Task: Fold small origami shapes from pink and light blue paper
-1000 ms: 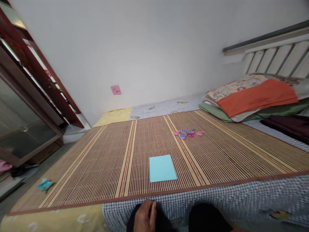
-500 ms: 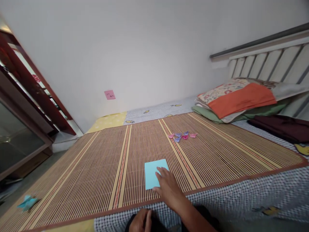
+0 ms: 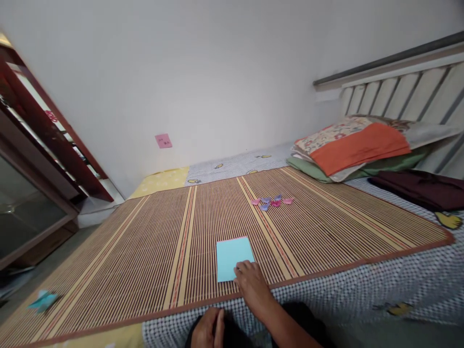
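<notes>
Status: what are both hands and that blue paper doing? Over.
Right hand at blue paper, near right corner. Left hand at lap. Blue paper lies on mat; folded papers beyond, not in the way.

pink note (image 3: 163, 141) on white wall (image 3: 217, 72); orange-banded bedding pile (image 3: 362, 147) near radiator (image 3: 393, 99); dark maroon cloth (image 3: 416, 188) beside pile

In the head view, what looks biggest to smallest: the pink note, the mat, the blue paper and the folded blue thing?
1. Mat
2. Blue paper
3. Pink note and folded blue thing: too alike to rank, and the folded one is nearer the camera.
</notes>
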A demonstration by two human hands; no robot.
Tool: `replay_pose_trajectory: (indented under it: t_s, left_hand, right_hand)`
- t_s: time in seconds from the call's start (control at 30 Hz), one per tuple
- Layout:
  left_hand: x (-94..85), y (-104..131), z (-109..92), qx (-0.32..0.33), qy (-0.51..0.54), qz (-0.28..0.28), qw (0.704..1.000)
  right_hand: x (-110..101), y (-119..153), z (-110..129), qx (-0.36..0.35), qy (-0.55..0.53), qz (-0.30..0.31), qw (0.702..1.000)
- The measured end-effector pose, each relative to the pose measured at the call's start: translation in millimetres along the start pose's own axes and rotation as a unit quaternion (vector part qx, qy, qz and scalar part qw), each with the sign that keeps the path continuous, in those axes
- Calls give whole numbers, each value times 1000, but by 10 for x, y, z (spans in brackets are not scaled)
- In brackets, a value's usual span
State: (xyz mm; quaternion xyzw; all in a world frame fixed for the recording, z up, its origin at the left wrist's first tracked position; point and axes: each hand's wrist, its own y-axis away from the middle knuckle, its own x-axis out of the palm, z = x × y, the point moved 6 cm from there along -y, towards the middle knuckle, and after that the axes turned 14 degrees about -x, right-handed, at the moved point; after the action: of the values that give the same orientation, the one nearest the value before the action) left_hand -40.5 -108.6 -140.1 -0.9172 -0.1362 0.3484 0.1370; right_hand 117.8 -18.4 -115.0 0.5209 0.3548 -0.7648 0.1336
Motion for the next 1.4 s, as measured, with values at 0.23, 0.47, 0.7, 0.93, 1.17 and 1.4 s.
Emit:
replay_pose_trajectory:
  t_s: [0.23,0.47,0.7,0.93,1.17,1.4]
  left_hand:
    - [-29,-13,-31,0,-22,8,1000]
    - [-108,-46,-192,-14,-45,40,998]
    - [-124,-33,-216,-32,-41,42,998]
    - [-111,-6,-197,-37,-21,-3,999]
    - [-78,-5,-151,-52,5,3,999]
    - [-112,-74,-122,-210,165,87,960]
  right_hand:
    - [14,70,55,-31,-1,-52,998]
    - [-39,58,-30,20,-101,-129,986]
    - [-180,117,-331,111,-296,-218,923]
    - [-429,205,-641,204,-532,-275,775]
    - [-676,116,-512,202,-688,-263,646]
    - [-832,58,-315,199,-744,-229,595]
